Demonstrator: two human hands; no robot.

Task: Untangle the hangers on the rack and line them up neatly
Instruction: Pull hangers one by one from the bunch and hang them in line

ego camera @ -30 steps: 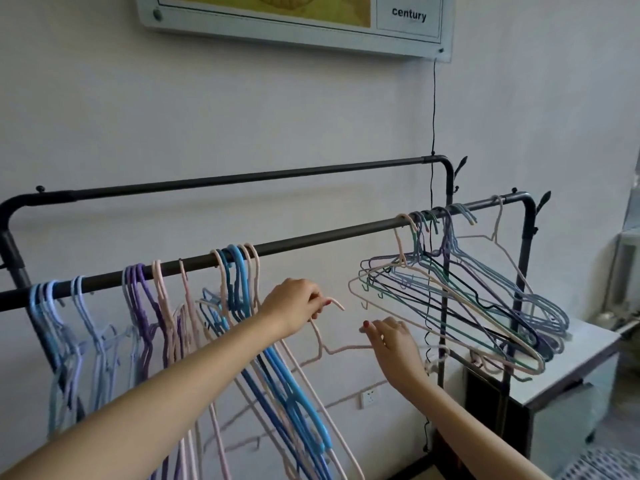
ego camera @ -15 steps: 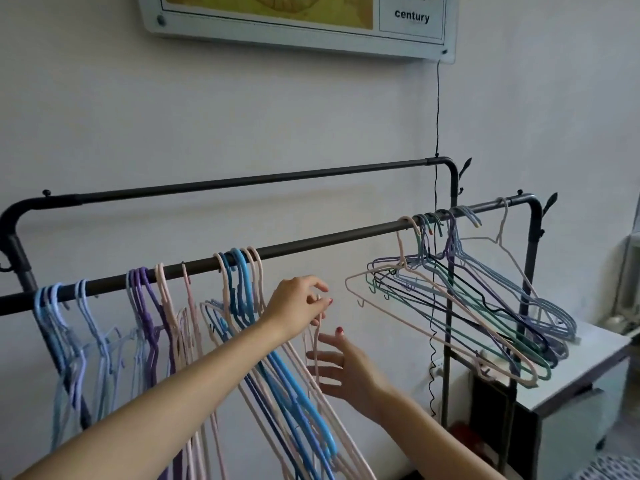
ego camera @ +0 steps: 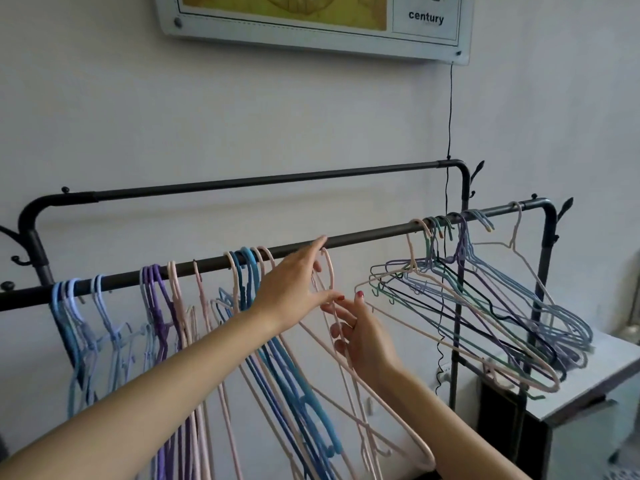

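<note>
A black rack's front rail (ego camera: pixel 363 233) carries light blue hangers (ego camera: pixel 69 306), purple hangers (ego camera: pixel 152 289), pale pink ones and a blue group (ego camera: pixel 247 271), all on the left. A tangled bunch of hangers (ego camera: pixel 467 306) hangs at the right end. Between them I hold a pale pink hanger (ego camera: pixel 328 268), its hook just under the rail. My left hand (ego camera: pixel 294 282) has straight fingers beside the hook, with the index tip touching the rail. My right hand (ego camera: pixel 363 341) curls its fingers round the hanger's neck.
The rack's higher back rail (ego camera: pixel 277 180) is bare. A thin black cord (ego camera: pixel 450 116) drops from a framed wall panel (ego camera: pixel 311 26) past the rack's right end. Low at the right stands a white cabinet (ego camera: pixel 595 372).
My left hand has opened and risen to the rail, bringing the pink hanger's hook up. My right hand moved up and closed round the hanger's neck.
</note>
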